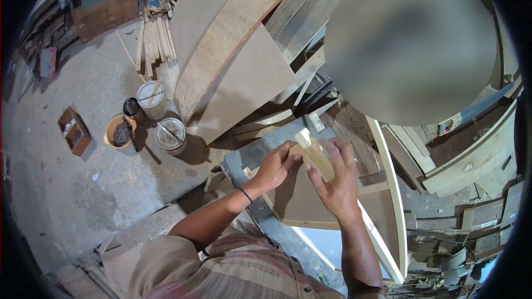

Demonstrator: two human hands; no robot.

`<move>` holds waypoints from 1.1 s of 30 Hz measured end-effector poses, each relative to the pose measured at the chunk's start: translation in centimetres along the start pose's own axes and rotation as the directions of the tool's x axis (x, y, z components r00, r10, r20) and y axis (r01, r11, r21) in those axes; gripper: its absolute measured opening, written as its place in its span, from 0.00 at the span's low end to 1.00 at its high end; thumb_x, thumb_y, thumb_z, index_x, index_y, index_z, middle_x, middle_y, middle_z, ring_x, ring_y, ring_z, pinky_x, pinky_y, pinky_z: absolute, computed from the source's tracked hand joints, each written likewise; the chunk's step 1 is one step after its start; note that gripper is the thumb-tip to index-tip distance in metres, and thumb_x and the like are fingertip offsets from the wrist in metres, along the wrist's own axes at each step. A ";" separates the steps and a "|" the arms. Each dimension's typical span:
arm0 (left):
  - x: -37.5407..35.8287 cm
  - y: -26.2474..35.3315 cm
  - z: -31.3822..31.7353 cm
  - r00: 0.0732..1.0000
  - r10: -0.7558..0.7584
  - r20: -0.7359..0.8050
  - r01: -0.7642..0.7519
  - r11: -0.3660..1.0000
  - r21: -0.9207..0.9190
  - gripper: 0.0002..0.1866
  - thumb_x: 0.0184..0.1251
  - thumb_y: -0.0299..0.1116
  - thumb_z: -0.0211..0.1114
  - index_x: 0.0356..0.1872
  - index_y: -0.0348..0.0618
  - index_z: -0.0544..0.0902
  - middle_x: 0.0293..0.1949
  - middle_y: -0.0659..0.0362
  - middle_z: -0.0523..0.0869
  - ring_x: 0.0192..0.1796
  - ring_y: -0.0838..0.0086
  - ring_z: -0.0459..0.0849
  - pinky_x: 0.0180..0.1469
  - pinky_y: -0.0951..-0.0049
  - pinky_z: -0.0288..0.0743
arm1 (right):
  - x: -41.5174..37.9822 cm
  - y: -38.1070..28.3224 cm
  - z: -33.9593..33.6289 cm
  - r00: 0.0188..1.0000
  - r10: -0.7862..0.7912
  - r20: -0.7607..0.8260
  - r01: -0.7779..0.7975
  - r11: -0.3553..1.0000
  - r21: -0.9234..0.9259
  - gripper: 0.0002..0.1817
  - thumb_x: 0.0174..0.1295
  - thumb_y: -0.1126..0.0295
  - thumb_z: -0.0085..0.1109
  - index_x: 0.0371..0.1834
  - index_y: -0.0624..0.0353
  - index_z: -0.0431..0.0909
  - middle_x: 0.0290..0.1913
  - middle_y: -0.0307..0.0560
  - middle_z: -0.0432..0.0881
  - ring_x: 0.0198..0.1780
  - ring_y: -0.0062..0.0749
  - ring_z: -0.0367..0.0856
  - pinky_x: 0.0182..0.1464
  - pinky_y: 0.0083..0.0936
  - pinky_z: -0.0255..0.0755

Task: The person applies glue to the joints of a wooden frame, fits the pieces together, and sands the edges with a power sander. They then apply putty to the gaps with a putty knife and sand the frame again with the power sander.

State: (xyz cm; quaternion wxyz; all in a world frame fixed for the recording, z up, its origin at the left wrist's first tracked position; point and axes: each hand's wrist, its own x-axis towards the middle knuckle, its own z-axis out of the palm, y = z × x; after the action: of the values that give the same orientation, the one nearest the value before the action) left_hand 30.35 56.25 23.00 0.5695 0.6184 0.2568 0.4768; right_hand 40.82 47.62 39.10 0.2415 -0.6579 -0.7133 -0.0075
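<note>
A short, pale wooden block [315, 156] stands tilted between my hands over a brown board [305, 202]. My left hand [275, 167] is closed at the block's lower left side, thumb and fingers pinching a small tan piece at its edge. On the block's right side is my right hand [336, 180], its thumb near the wood and its fingers raised, apart and slightly blurred. Beneath the board is a grey work surface [238, 163]. A curved pale wooden strip [390, 188] runs down the right side of the board.
Two paint tins [152, 101], an orange bowl of dark bits [120, 132] and a wooden box [74, 131] stand on the floor at the left. Large curved panels [238, 33] lean ahead. Wood scraps [485, 218] lie at the right. A blurred round patch hides the upper right.
</note>
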 end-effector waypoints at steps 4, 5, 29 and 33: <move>-0.1 -0.4 0.1 1.000 -0.002 -0.008 0.002 0.999 0.052 0.17 0.80 0.43 0.59 0.55 0.38 0.77 0.43 0.43 0.86 0.43 0.50 0.86 0.47 0.58 0.77 | 0.5 -0.7 0.1 0.998 0.033 0.047 -0.029 0.996 -0.088 0.32 0.60 0.63 0.72 0.68 0.59 0.76 0.65 0.59 0.71 0.63 0.58 0.73 0.60 0.49 0.73; 0.0 -0.4 0.1 1.000 -0.016 -0.006 0.017 0.998 0.053 0.18 0.79 0.43 0.60 0.55 0.38 0.77 0.44 0.43 0.86 0.44 0.49 0.86 0.48 0.58 0.77 | 0.5 -0.7 0.1 0.998 0.029 0.061 -0.023 0.994 -0.105 0.32 0.61 0.62 0.72 0.69 0.58 0.76 0.66 0.59 0.71 0.63 0.59 0.72 0.60 0.50 0.72; 0.1 -6.0 0.9 0.988 -0.147 -0.047 0.142 0.985 -0.098 0.16 0.73 0.27 0.62 0.59 0.37 0.78 0.46 0.54 0.86 0.48 0.74 0.84 0.52 0.71 0.78 | -0.8 1.1 0.5 0.997 -0.034 -0.072 0.026 0.994 -0.108 0.22 0.53 0.64 0.72 0.53 0.54 0.86 0.55 0.54 0.80 0.56 0.54 0.79 0.55 0.48 0.74; -0.3 -6.2 -0.2 0.999 0.043 -0.015 -0.038 0.972 0.231 0.19 0.73 0.25 0.60 0.62 0.39 0.74 0.57 0.61 0.80 0.58 0.75 0.79 0.60 0.71 0.75 | -1.3 1.6 1.8 0.988 -0.050 -0.146 0.048 0.999 -0.023 0.07 0.55 0.61 0.66 0.33 0.50 0.85 0.43 0.46 0.77 0.50 0.47 0.79 0.50 0.47 0.71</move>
State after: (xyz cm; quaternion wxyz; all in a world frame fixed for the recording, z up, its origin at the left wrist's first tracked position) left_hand 31.47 57.43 17.02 0.4812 0.6808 0.3035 0.4613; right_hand 41.78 47.18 36.55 0.2866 -0.6401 -0.7095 -0.0684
